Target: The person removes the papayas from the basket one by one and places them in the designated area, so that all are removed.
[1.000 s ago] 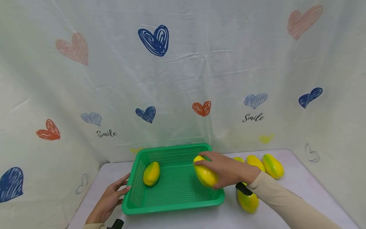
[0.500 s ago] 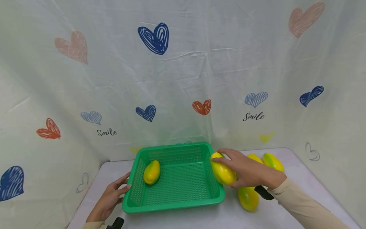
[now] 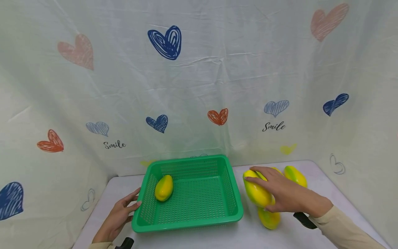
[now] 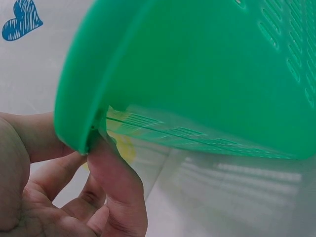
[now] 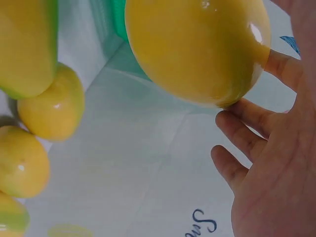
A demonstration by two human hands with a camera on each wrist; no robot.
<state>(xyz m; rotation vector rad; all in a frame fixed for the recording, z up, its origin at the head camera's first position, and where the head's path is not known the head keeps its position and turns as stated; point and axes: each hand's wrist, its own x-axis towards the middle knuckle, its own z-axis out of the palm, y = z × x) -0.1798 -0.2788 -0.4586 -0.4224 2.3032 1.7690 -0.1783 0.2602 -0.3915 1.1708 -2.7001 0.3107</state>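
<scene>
My left hand (image 3: pixel 118 212) pinches the left rim of a green plastic basket (image 3: pixel 186 226). In the left wrist view the thumb and fingers (image 4: pixel 118 185) close on the edge of that rim. One yellow mango (image 3: pixel 164 188) lies inside the basket at its left end. Right of the basket, my right hand (image 3: pixel 284 190) holds another mango (image 3: pixel 256 192), glossy yellow with some green. The right wrist view shows this held mango (image 5: pixel 197 49) between thumb and fingertips, above the table. The palm hides part of the mangoes behind it.
Nearest the front, a mango (image 3: pixel 269 219) lies below the right hand. Several more, including a green-streaked mango (image 3: pixel 295 175), lie at the back right of the white table (image 3: pixel 217 238). A pale curtain (image 3: pixel 192 86) with printed hearts hangs behind.
My right hand has moved rightward with the mango, from over the basket's right side to above the mangoes on the table. The left hand stays on the rim.
</scene>
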